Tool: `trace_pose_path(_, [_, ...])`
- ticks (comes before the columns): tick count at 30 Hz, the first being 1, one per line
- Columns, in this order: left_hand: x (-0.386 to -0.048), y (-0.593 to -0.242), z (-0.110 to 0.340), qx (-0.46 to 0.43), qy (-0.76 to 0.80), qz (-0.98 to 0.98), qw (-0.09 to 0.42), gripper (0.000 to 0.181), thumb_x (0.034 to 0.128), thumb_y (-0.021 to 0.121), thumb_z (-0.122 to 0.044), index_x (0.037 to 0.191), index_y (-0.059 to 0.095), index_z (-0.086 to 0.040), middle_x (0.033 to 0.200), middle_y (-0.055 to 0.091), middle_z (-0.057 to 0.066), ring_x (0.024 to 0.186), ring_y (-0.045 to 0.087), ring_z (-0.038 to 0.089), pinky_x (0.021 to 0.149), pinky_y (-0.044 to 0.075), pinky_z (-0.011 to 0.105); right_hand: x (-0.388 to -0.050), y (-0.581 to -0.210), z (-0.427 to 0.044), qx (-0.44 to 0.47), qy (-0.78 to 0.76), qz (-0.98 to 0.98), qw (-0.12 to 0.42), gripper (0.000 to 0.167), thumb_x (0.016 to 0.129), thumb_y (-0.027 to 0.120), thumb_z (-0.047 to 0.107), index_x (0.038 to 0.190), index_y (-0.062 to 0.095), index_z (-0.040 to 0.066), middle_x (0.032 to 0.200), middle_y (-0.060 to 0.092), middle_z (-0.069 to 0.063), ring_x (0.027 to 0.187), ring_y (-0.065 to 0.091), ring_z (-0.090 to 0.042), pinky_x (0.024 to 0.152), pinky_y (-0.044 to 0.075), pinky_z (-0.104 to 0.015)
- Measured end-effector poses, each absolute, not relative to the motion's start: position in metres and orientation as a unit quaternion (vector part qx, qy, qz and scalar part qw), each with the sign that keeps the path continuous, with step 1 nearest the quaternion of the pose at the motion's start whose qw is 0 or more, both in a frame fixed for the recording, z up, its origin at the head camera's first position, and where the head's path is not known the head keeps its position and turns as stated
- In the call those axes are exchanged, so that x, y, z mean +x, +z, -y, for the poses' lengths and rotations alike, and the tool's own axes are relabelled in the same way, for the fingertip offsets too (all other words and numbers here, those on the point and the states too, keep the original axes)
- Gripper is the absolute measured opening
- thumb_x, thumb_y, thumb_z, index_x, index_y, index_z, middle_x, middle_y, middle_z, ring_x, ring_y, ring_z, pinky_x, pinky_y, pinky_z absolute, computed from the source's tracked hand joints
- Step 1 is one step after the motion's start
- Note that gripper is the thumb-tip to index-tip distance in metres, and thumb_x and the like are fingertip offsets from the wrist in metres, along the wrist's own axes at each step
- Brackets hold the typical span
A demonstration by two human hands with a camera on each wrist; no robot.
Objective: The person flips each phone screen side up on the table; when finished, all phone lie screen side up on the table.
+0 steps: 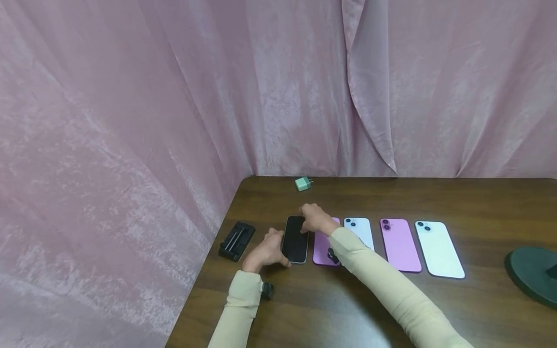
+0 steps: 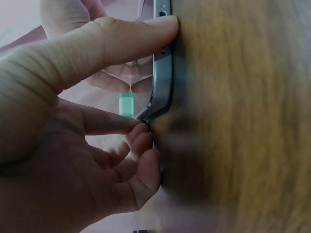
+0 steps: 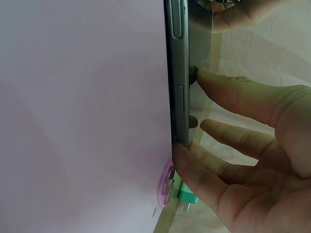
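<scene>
A dark-screened smartphone (image 1: 296, 246) lies face up on the table, in line with several other phones. At its lower left corner my left hand (image 1: 267, 250) pinches it, the thumb on the bottom edge and a fingertip by the side, as the left wrist view shows on the phone's metal frame (image 2: 163, 77). My right hand (image 1: 318, 220) holds the phone near its top right corner. In the right wrist view the thumb (image 3: 233, 92) touches the screen and another finger reaches the top edge. Just right lies a purple phone (image 1: 321, 249), back up, partly covered by the right arm.
Further right lie a pale blue phone (image 1: 360, 229), a second purple phone (image 1: 402, 249) and a pale mint phone (image 1: 440, 249), backs up. A black holder-like object (image 1: 237, 241) sits at left, a green plug charger (image 1: 302, 183) behind, and a dark green round base (image 1: 531, 273) far right.
</scene>
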State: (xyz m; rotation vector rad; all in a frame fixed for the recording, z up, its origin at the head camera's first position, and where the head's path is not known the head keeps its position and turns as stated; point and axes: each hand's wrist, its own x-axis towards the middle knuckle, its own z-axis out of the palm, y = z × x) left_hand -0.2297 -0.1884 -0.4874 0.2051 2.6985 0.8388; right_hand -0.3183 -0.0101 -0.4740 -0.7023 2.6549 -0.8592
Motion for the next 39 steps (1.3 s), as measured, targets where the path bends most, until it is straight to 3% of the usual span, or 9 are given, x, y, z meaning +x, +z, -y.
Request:
trace_pose_path(4, [-0.23, -0.485, 0.188, 0.07, 0.288, -0.942, 0.157, 0.098, 0.0627, 0.096, -0.008, 0.144, 0.044, 0.01, 0.125, 0.044, 0.021, 0.11, 0.045, 0.034, 0.099, 0.043, 0.051, -0.318, -0.472, 0.008, -0.243, -0.302, -0.912, 0.135, 0.054, 0.078, 0.083, -0.001, 0.128, 0.062, -0.009, 0.127, 0.064, -0.026, 0.115, 0.062, -0.039, 0.093, 0.053, -0.048])
trace_pose_path(9, [-0.231, -0.481, 0.188, 0.076, 0.298, -0.939, 0.152, 0.089, 0.0646, 0.095, -0.011, 0.139, 0.05, 0.006, 0.116, 0.045, 0.019, 0.103, 0.048, 0.033, 0.093, 0.046, 0.052, -0.318, -0.469, 0.002, -0.247, -0.318, -0.905, 0.137, 0.051, 0.082, 0.08, 0.002, 0.128, 0.062, -0.008, 0.128, 0.064, -0.025, 0.118, 0.061, -0.039, 0.096, 0.051, -0.048])
trace_pose_path(14, [-0.233, -0.475, 0.185, 0.066, 0.311, -0.938, 0.137, 0.084, 0.0773, 0.088, -0.019, 0.144, 0.045, 0.007, 0.121, 0.047, 0.021, 0.101, 0.053, 0.032, 0.094, 0.048, 0.052, -0.32, -0.467, -0.009, -0.246, -0.344, -0.897, 0.124, 0.046, 0.085, 0.078, 0.003, 0.127, 0.062, -0.007, 0.123, 0.066, -0.024, 0.116, 0.062, -0.039, 0.091, 0.054, -0.045])
trace_pose_path(19, [-0.234, -0.471, 0.18, 0.054, 0.314, -0.938, 0.133, 0.077, 0.0875, 0.079, -0.025, 0.149, 0.041, 0.003, 0.129, 0.047, 0.021, 0.106, 0.054, 0.031, 0.096, 0.048, 0.051, -0.32, -0.465, -0.017, -0.242, -0.377, -0.884, 0.13, 0.043, 0.087, 0.074, 0.001, 0.127, 0.061, -0.008, 0.12, 0.067, -0.025, 0.102, 0.067, -0.034, 0.076, 0.058, -0.039])
trace_pose_path(27, [-0.235, -0.458, 0.163, 0.07, 0.32, -0.937, 0.122, 0.074, 0.0905, 0.076, -0.024, 0.15, 0.04, 0.0, 0.143, 0.045, 0.026, 0.126, 0.051, 0.036, 0.103, 0.044, 0.055, -0.321, -0.462, -0.028, -0.234, -0.399, -0.882, 0.093, 0.043, 0.087, 0.074, 0.003, 0.126, 0.062, -0.009, 0.118, 0.067, -0.027, 0.111, 0.065, -0.04, 0.091, 0.054, -0.048])
trace_pose_path(39, [-0.24, -0.457, 0.138, 0.104, 0.325, -0.932, 0.123, 0.08, 0.0881, 0.079, -0.021, 0.153, 0.036, -0.001, 0.148, 0.046, 0.024, 0.135, 0.045, 0.037, 0.105, 0.043, 0.053, -0.323, -0.463, -0.058, -0.223, -0.395, -0.887, 0.086, 0.045, 0.088, 0.072, 0.005, 0.128, 0.059, -0.01, 0.121, 0.066, -0.029, 0.111, 0.064, -0.042, 0.092, 0.053, -0.05])
